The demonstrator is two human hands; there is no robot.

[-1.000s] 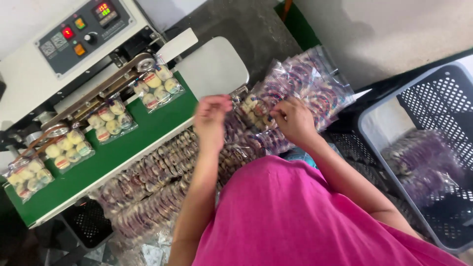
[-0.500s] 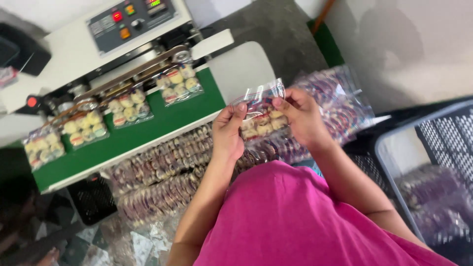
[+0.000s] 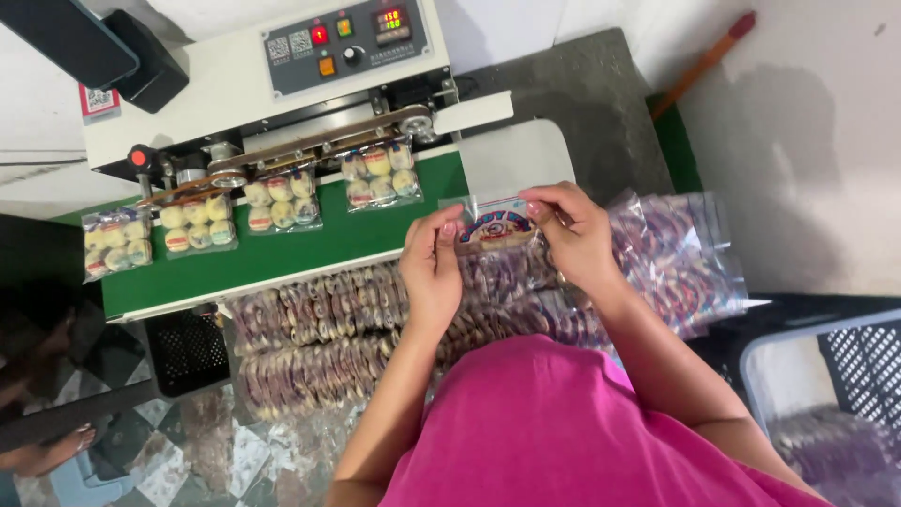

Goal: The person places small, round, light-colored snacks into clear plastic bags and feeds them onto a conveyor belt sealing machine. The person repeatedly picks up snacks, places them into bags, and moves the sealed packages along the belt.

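Both of my hands hold one clear packet of round biscuits by its top corners, just off the right end of the green conveyor belt. My left hand pinches the packet's left side and my right hand pinches the right side. Three filled packets ride the belt under the sealing band: one at the left end, one in the middle and a pair nearest my hands. The white sealing machine stands behind the belt.
A heap of filled packets lies below the belt in front of me, and more clear packets pile up at the right. A grey perforated crate with packets sits at lower right. A wall rises at the right.
My hands picked a packet from the pile and raised it toward the belt's right end. The packets on the belt have travelled leftward, and the view has shifted.
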